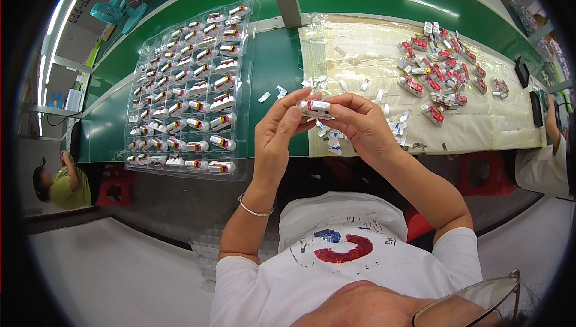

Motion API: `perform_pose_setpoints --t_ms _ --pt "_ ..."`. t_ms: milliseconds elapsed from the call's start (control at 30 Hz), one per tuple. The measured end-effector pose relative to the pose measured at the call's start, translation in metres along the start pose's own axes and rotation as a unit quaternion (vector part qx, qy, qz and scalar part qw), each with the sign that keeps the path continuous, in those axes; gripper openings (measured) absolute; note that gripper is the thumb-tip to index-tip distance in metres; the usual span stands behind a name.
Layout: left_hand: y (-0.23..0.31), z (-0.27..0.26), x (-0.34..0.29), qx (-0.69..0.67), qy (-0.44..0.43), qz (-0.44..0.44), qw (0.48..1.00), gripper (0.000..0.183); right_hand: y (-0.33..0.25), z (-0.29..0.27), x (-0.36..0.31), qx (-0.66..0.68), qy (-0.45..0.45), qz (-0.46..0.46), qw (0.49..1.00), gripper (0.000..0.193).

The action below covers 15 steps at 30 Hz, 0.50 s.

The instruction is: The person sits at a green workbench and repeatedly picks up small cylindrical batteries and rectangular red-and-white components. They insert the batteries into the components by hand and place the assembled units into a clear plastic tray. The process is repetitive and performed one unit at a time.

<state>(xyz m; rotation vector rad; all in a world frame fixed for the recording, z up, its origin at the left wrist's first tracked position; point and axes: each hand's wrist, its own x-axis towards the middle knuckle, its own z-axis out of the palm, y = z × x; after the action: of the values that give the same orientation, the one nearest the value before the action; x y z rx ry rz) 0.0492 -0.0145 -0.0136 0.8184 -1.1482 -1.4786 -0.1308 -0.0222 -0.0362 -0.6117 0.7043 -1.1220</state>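
Note:
Both my hands are raised over the near edge of the workbench, close together. A small white and silver rounded part (314, 107) with a bit of dark red on it is pinched between them. My left hand (277, 126) grips its left end with thumb and fingers closed. From the other side, my right hand (363, 124) has its thumb and fingertips on the right end. The exact kind of part is too small to tell, and its underside is hidden by fingers.
Left of my hands lies a clear plastic tray (245, 87) with rows of small white parts banded in red and gold. A loose heap of red and white parts (441, 75) covers the right side. Small white slips (399, 126) lie scattered near my right hand. Other people sit at both sides.

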Motion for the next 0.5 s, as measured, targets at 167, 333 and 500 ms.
perform_pose_setpoints --t_ms 167,333,500 --pt "0.001 -0.015 0.000 0.229 -0.005 0.041 0.973 0.027 0.005 -0.004 0.003 -0.088 -0.015 0.006 0.996 0.020" --pt "0.029 -0.030 0.006 0.356 -0.071 0.033 0.931 0.021 0.003 -0.003 0.010 -0.248 -0.059 -0.030 0.967 0.024" --pt "0.051 -0.080 0.024 0.369 0.019 0.064 0.927 0.020 0.000 0.020 0.022 -0.299 -0.092 -0.070 0.947 0.027"
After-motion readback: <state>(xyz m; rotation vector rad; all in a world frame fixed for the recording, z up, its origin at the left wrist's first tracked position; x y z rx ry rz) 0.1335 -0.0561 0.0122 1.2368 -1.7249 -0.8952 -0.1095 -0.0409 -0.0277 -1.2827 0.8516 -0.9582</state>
